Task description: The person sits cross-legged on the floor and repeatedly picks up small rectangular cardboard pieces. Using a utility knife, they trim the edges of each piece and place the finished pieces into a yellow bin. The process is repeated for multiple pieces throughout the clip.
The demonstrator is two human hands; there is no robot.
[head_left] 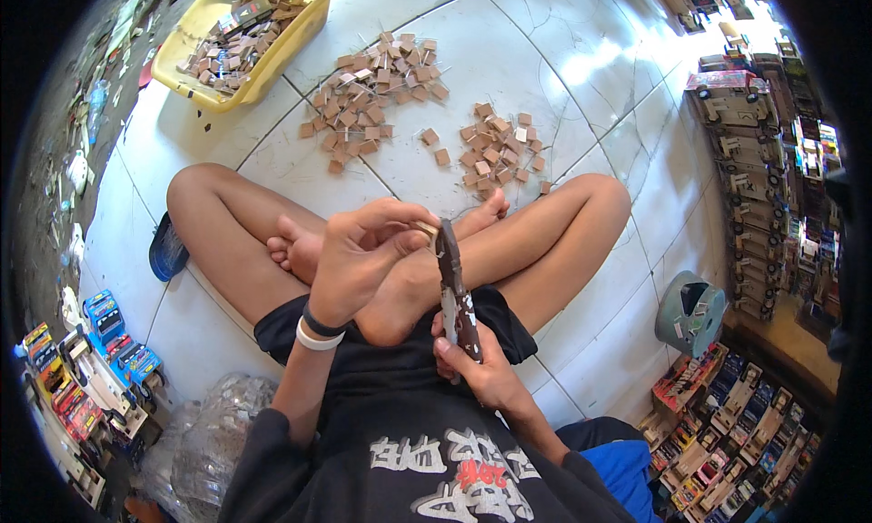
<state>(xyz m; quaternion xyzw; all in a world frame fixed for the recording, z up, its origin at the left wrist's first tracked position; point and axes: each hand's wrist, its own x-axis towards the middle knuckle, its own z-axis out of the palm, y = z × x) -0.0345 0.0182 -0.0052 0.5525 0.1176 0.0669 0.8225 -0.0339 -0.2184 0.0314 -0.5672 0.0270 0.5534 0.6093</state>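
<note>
Pinched between the thumb and fingers of my left hand (pixel 363 251) is a small wooden block (pixel 427 227). It touches or nearly touches the upper end of a long, dark brown hand tool (pixel 447 269) flecked with white; its exact kind is unclear. My right hand (pixel 477 364) is wrapped round the tool's lower end, which it partly hides. Beyond my crossed legs, a larger pile of small brown wooden blocks (pixel 372 105) lies on the floor, many with thin pale pins sticking out. A smaller pile of similar blocks (pixel 495 151) lies to its right.
A yellow tub (pixel 173 74) of blocks and scraps stands at the far left. Toy trucks (pixel 104 314) sit at the left, beside a clear plastic bag (pixel 213 441). Several rows of toy vehicles (pixel 749 187) line the right side, near a round green container (pixel 674 310). White tiles (pixel 509 51) cover the floor.
</note>
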